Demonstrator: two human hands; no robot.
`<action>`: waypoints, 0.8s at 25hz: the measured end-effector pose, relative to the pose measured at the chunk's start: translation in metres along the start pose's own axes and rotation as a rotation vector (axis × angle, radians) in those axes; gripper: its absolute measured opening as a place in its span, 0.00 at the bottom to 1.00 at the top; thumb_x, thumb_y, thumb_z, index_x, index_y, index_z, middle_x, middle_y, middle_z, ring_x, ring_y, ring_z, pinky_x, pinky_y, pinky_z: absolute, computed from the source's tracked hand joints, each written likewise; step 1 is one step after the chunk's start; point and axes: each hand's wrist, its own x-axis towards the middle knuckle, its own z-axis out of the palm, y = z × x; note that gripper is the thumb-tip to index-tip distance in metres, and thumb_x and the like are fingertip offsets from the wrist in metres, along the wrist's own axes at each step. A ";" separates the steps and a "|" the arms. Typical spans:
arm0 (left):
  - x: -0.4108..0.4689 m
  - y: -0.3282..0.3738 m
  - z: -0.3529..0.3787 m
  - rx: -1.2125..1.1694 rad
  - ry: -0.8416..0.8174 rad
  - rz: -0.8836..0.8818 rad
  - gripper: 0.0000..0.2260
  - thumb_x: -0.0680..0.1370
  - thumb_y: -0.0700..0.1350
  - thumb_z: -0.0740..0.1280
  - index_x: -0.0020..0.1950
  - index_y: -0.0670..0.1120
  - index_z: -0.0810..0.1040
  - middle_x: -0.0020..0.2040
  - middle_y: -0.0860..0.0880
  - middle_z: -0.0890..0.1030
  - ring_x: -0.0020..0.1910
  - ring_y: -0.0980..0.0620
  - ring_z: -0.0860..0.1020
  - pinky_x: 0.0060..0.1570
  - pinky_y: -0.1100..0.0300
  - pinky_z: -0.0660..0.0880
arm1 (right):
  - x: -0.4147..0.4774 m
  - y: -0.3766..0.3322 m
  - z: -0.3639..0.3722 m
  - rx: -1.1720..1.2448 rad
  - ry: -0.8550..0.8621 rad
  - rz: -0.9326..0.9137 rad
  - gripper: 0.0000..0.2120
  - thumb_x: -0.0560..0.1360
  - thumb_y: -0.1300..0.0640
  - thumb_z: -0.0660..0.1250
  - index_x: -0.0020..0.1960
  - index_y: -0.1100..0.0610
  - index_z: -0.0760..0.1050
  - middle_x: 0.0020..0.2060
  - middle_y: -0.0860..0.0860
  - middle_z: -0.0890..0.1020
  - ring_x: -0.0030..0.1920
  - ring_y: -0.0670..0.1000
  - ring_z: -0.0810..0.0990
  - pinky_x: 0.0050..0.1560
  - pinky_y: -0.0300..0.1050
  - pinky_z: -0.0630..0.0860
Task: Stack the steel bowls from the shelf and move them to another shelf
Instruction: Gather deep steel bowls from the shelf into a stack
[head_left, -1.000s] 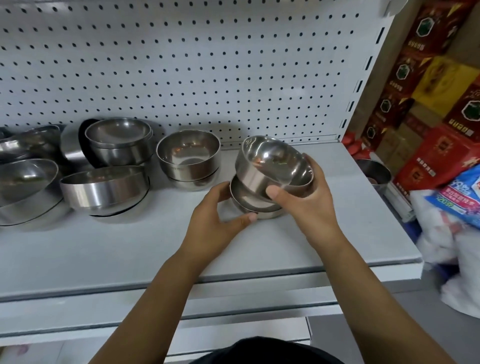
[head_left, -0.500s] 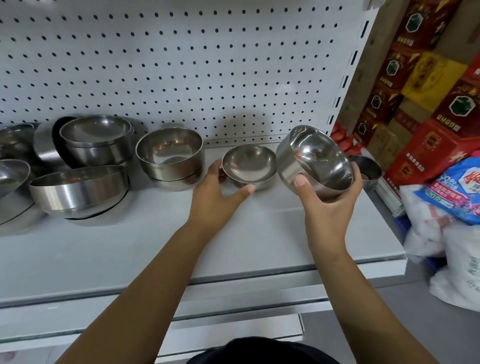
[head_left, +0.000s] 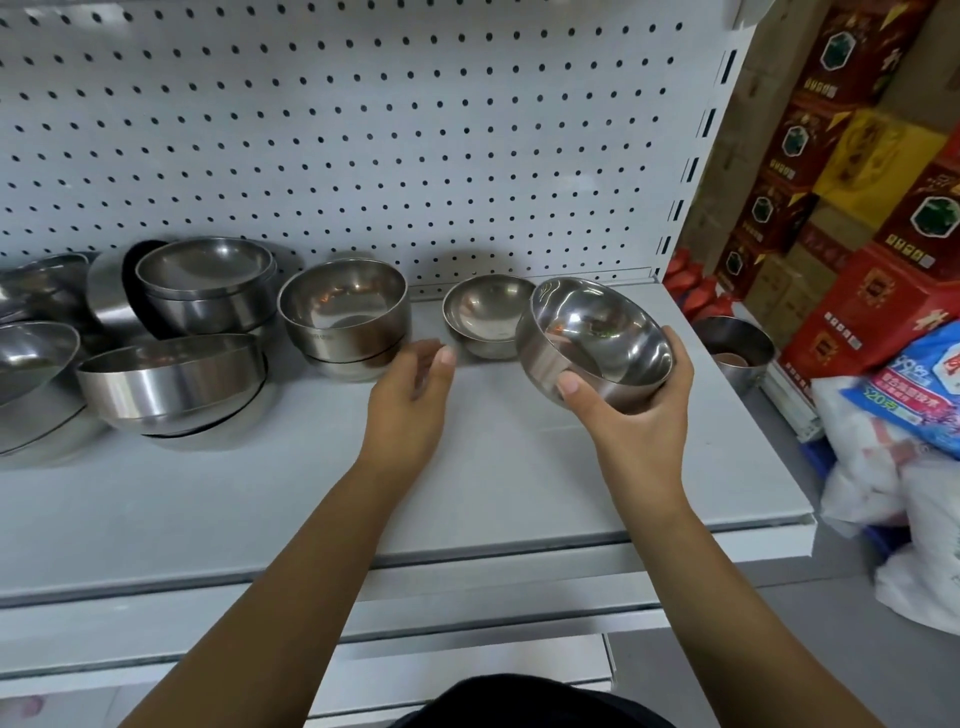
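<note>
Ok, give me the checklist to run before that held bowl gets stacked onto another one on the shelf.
1. Grip secure: ok. The right hand grips the held bowl, thumb on the near wall and fingers round the far side.
2. Held bowl level: not ok. It is tilted, its opening facing the camera.
3. Other hand free: ok. The left hand is open, holds nothing and is beside the nested pair.
4. Target upright: ok. The small bowl stands on the shelf, opening up, with nothing in it.
5. Sizes fit for nesting: cannot tell.
</note>
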 end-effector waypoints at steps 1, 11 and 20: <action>-0.010 -0.002 -0.009 -0.020 -0.007 0.015 0.15 0.83 0.56 0.63 0.65 0.50 0.79 0.59 0.56 0.82 0.59 0.60 0.79 0.59 0.71 0.73 | -0.003 -0.001 -0.001 -0.009 -0.035 0.005 0.54 0.55 0.40 0.81 0.77 0.43 0.62 0.65 0.35 0.75 0.64 0.34 0.77 0.69 0.42 0.76; -0.049 -0.028 -0.084 -0.067 0.284 0.039 0.18 0.82 0.62 0.61 0.59 0.51 0.81 0.55 0.55 0.85 0.59 0.54 0.81 0.63 0.47 0.77 | -0.029 -0.002 0.034 -0.143 -0.508 0.030 0.56 0.51 0.43 0.86 0.75 0.38 0.65 0.64 0.28 0.76 0.67 0.37 0.76 0.69 0.50 0.77; -0.046 -0.026 -0.082 -0.045 0.554 0.038 0.06 0.83 0.52 0.66 0.53 0.51 0.79 0.49 0.54 0.84 0.50 0.56 0.81 0.47 0.74 0.72 | -0.026 0.007 0.053 -0.197 -0.639 0.061 0.56 0.52 0.44 0.86 0.74 0.34 0.61 0.63 0.26 0.74 0.66 0.32 0.74 0.64 0.36 0.73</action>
